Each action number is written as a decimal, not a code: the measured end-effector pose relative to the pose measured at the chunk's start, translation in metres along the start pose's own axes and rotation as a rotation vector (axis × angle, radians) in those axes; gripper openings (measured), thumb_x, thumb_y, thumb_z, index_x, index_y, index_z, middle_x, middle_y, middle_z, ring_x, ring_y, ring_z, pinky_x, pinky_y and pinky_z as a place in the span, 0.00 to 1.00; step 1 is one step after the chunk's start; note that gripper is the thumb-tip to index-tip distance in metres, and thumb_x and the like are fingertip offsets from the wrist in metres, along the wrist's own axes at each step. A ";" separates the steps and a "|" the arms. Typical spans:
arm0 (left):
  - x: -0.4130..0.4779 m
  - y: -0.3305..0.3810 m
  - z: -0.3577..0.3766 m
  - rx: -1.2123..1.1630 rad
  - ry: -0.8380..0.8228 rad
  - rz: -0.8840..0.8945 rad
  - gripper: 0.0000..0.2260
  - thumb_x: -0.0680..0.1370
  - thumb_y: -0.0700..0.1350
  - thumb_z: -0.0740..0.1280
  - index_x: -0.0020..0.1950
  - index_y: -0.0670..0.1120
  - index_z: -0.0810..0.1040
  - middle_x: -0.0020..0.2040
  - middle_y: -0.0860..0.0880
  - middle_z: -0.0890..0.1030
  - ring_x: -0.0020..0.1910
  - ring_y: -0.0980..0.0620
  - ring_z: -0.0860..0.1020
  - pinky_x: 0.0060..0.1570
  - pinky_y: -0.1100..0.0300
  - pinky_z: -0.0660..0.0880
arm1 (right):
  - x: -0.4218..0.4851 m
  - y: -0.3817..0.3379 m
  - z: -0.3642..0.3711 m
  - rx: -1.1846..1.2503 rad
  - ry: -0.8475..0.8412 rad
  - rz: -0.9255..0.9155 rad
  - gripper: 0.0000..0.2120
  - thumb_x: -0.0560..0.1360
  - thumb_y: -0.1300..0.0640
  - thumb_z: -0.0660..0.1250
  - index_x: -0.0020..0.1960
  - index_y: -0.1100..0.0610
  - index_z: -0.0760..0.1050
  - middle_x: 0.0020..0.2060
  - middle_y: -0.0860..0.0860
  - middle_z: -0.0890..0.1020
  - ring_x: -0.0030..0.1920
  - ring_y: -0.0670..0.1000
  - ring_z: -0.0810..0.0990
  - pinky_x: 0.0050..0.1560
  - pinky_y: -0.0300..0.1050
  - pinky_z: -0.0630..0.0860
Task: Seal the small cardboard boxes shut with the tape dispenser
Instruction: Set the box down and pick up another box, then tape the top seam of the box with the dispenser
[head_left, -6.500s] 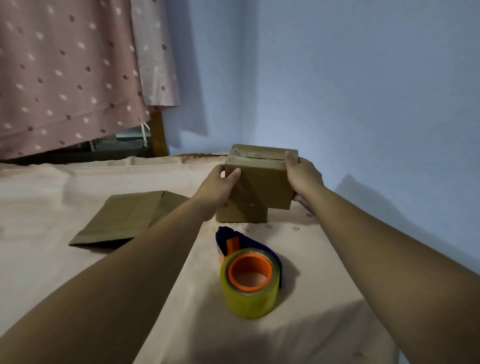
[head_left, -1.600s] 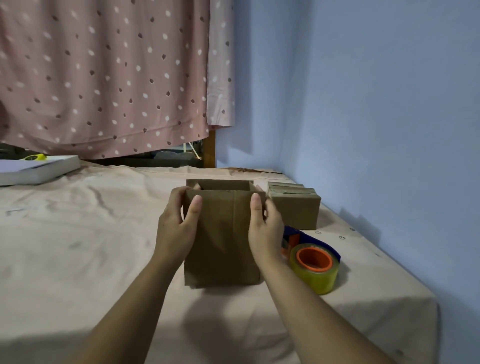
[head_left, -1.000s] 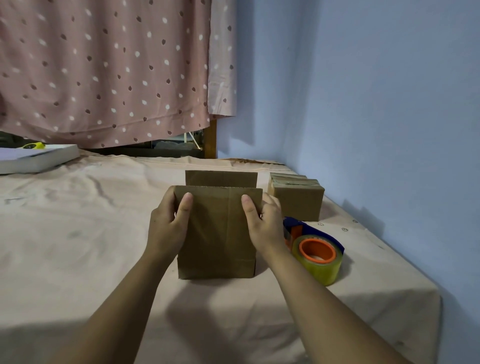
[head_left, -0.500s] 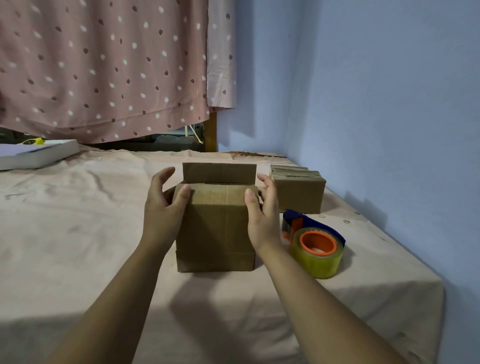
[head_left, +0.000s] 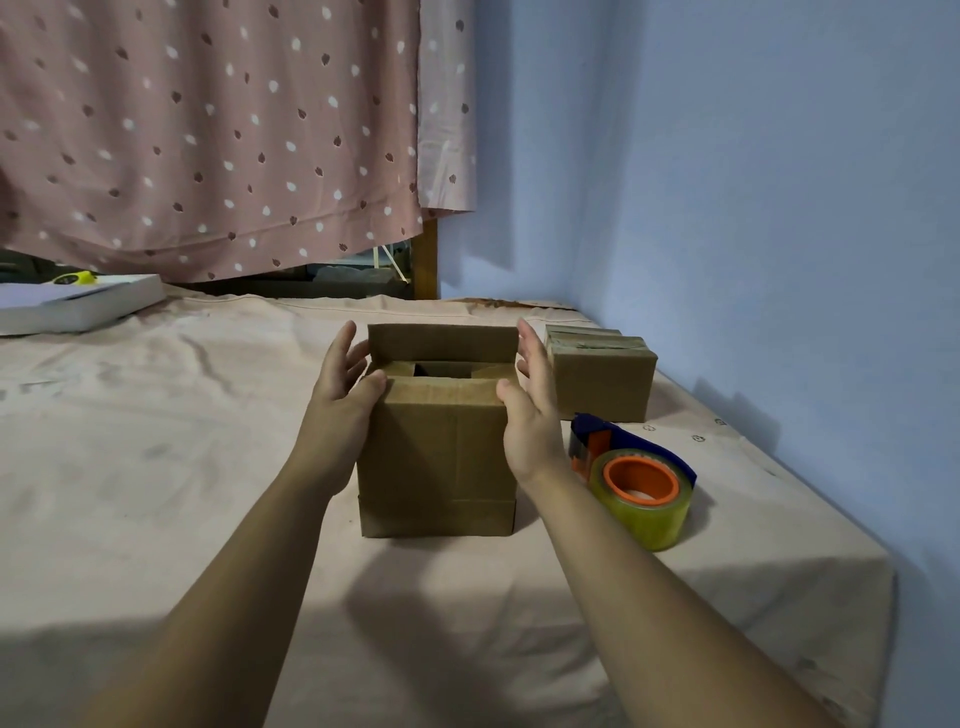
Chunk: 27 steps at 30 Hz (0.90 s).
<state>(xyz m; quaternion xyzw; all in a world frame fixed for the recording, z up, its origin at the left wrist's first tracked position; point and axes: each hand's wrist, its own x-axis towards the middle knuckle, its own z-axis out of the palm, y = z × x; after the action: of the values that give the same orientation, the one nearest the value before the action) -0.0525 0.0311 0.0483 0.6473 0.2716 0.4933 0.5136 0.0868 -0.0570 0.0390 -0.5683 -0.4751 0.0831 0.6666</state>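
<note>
Pinkish cloth (head_left: 156, 467) covers the surface, wrinkled, with its right corner dropping away by the wall (head_left: 753, 182). Two bare forearms reach in from the bottom edge to the box (head_left: 441, 457), which stands on the cloth at the centre. The left hand (head_left: 343, 395) lies against the box's left side with its fingers straight and its thumb on the near top edge. The right hand (head_left: 527, 415) mirrors it on the right side — neither curls round anything. The near flap is folded over and the far flap stands upright. The gap between them is too dark to read.

Just beside the right wrist lies the dispenser (head_left: 639, 483) — orange core, yellowish roll, its blue frame partly hidden by the wrist. Behind it sits a second box (head_left: 602, 379) with its flaps down and tape across the top, its left edge hidden by the right fingers. At far left a white book (head_left: 78, 306) is cut off by the frame, and the yellow thing on it is too small to tell. A dotted curtain (head_left: 208, 130) hangs beyond.
</note>
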 end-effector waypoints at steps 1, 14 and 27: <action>0.000 0.000 0.000 0.019 0.005 0.011 0.24 0.83 0.42 0.57 0.76 0.58 0.57 0.72 0.55 0.66 0.69 0.55 0.65 0.65 0.57 0.63 | 0.000 0.001 0.000 0.009 0.008 0.005 0.23 0.73 0.49 0.54 0.65 0.31 0.55 0.74 0.42 0.58 0.73 0.46 0.58 0.74 0.50 0.55; -0.004 -0.007 0.002 0.662 0.224 0.297 0.14 0.82 0.47 0.57 0.57 0.48 0.82 0.58 0.50 0.81 0.59 0.51 0.74 0.62 0.56 0.68 | 0.004 0.020 -0.004 -0.075 0.073 -0.081 0.12 0.77 0.55 0.55 0.48 0.56 0.77 0.51 0.47 0.74 0.54 0.38 0.71 0.57 0.27 0.65; -0.023 0.019 0.063 1.247 -0.029 0.363 0.20 0.83 0.54 0.48 0.70 0.52 0.72 0.69 0.51 0.73 0.68 0.52 0.71 0.65 0.55 0.68 | -0.001 0.014 -0.024 -0.213 -0.134 0.017 0.19 0.81 0.47 0.54 0.68 0.52 0.70 0.69 0.46 0.67 0.68 0.40 0.63 0.68 0.38 0.61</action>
<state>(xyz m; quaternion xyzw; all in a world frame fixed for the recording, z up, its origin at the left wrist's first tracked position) -0.0058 -0.0202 0.0591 0.8662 0.3866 0.3132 -0.0466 0.1092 -0.0694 0.0290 -0.6330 -0.5199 0.0756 0.5687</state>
